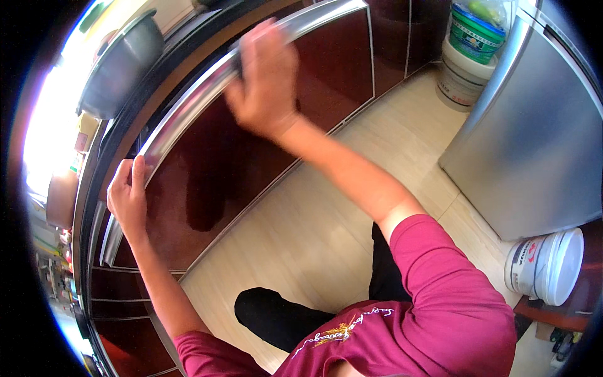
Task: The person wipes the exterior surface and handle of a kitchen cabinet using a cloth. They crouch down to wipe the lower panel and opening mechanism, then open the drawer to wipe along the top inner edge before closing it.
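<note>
A wide, glossy dark red cabinet front [264,157] stands before me, with a silver metal strip [182,116] along its upper edge. Near the strip's left part, my left hand [129,201] is closed over the edge, its thumb lying along the metal. My right hand [269,85] lies across the strip farther to the right, blurred by motion. Its fingers are together, and a small dark patch shows between thumb and fingers; I cannot make out what that is. A dark gap runs behind the strip, under the counter.
On the counter at left sits a large grey metal basin [122,69]. A silver fridge [534,132] stands at right. Stacked tubs, a green bucket [474,41] on top, fill the far corner. A white bucket [543,267] lies near my right side. Pale tiles [301,245] cover the floor.
</note>
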{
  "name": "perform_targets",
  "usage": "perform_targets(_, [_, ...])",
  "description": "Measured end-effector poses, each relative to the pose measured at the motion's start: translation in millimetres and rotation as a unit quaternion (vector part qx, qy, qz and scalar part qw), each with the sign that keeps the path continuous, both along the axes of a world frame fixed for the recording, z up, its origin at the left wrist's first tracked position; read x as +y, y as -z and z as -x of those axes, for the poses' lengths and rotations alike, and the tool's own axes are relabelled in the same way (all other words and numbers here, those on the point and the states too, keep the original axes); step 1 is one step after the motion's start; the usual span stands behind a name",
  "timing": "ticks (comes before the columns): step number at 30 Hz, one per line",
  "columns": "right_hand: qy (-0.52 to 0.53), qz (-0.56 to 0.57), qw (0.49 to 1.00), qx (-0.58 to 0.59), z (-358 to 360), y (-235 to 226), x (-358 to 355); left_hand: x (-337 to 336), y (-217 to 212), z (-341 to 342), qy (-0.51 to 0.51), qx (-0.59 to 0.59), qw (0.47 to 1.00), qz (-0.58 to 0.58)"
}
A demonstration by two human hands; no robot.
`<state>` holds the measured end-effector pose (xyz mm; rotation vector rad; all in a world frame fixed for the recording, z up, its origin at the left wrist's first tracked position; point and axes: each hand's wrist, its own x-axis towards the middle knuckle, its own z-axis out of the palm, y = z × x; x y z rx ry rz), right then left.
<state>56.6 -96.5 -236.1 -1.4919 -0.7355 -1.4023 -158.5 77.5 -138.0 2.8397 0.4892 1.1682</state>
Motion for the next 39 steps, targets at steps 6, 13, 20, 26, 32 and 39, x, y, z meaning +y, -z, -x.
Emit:
perform_targets(6, [-0.061,0.123,0.989,-0.054,15.7,-6.2,-3.8,3.4,-0.3,-0.1,0.021,-0.002,1.000,-0.007])
perform_targets(13, [0.119,-0.091,0.988,0.024,-124.2,-13.0,-102.0,-2.4,-0.5,-1.7,0.016,-0.004,1.000,0.002])
perform_targets(20, [0.013,-0.305,0.942,0.140,-142.2,38.6,-92.6,1.9,2.5,-2.9,0.030,-0.006,0.999,0.024])
perform_targets(26, [0.087,-0.310,0.892,0.318,-90.4,109.6,-53.9,9.5,2.5,-4.4,0.015,0.000,1.000,0.006])
perform_targets(32, [-0.027,-0.088,0.993,0.068,-12.7,28.1,-1.2,12.4,2.6,-4.2,0.008,0.007,1.000,0.005])
perform_targets(39, [0.115,-0.204,0.970,0.071,-116.8,30.6,-70.5,7.3,1.3,-7.5,0.001,0.011,1.000,0.005])
